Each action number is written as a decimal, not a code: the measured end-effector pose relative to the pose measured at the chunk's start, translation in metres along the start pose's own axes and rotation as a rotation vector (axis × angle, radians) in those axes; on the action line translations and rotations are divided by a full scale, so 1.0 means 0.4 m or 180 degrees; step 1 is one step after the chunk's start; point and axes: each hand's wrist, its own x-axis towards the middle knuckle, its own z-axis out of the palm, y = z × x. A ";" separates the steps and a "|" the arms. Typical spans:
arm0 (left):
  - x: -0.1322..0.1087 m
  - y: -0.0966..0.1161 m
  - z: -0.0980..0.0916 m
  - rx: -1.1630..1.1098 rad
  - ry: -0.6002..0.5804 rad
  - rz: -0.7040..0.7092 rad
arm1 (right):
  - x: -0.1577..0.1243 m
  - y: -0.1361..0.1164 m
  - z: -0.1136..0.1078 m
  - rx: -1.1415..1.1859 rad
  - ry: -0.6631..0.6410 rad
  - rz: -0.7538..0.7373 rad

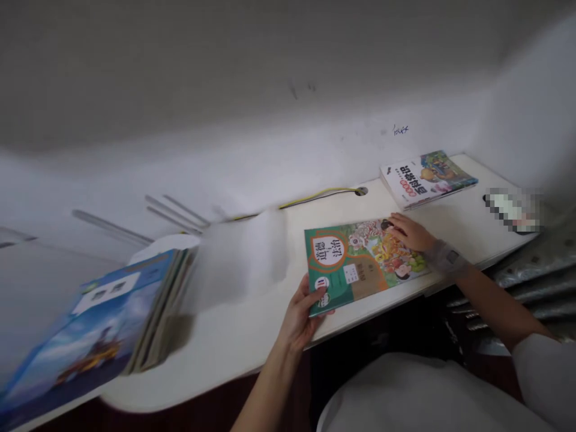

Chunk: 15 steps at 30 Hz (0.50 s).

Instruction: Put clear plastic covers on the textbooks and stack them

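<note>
A green textbook [355,270] with an illustrated cover lies at the front edge of the white desk, its title sideways to me. My left hand [306,309] grips its lower left corner, thumb on the cover and fingers underneath. Flat across the top right of the cover rests my right hand [411,234], fingers stretched out, with a watch [451,257] on the wrist. Behind the textbook, farther right, is a small pile of books [427,177] with a white and picture-printed cover.
A stack of books with a blue cover [112,324] stands at the left, blurred. A yellow and black cable [324,194] runs along the wall into a desk hole [361,191]. At the right lies a phone-like object [508,210], partly pixelated. Silvery packages [535,294] sit below the desk edge.
</note>
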 end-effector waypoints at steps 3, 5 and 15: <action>0.063 0.014 0.042 -0.0022 -0.0221 0.0024 | -0.076 0.059 -0.071 0.0316 0.0477 0.0465; 0.133 0.029 0.104 -0.0124 -0.0379 0.0147 | -0.138 0.091 -0.103 0.0583 0.1213 0.1121; 0.579 0.097 0.575 -0.0211 -0.0669 0.0199 | -0.264 0.095 -0.033 0.0634 0.1725 0.1550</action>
